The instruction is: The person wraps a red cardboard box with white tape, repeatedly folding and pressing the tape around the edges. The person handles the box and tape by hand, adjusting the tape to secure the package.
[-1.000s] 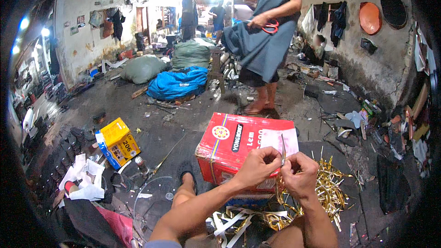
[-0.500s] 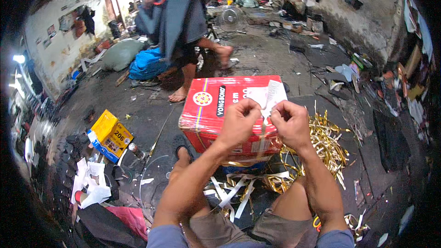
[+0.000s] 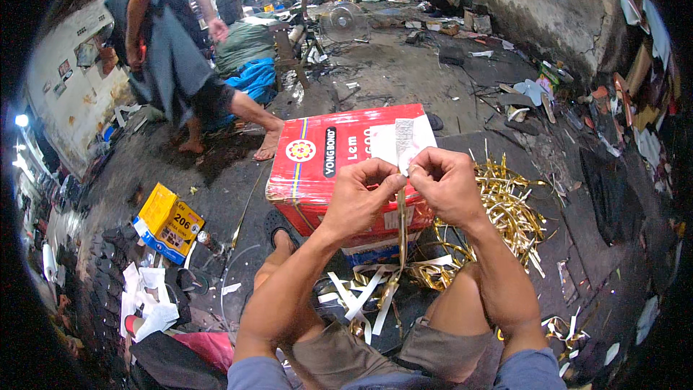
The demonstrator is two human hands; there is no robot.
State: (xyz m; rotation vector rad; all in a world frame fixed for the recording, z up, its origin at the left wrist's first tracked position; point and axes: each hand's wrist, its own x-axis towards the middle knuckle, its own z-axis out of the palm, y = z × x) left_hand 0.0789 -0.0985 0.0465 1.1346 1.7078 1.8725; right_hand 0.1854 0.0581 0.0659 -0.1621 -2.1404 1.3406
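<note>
2 hands (image 3: 363,191) pinch gold strip (image 3: 403,227) near red carton (image 3: 346,148).

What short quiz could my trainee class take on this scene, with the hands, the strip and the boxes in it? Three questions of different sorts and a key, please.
1. Multiple choice: what hangs down below the left hand and the right hand?
a) a blue rope
b) a gold strip
c) a black belt

2. True or false: the two hands are held far apart.

3. Fill in the gap: in the picture, the yellow box is to the ____ of the red box.

Key:
1. b
2. False; they are close together.
3. left
</note>
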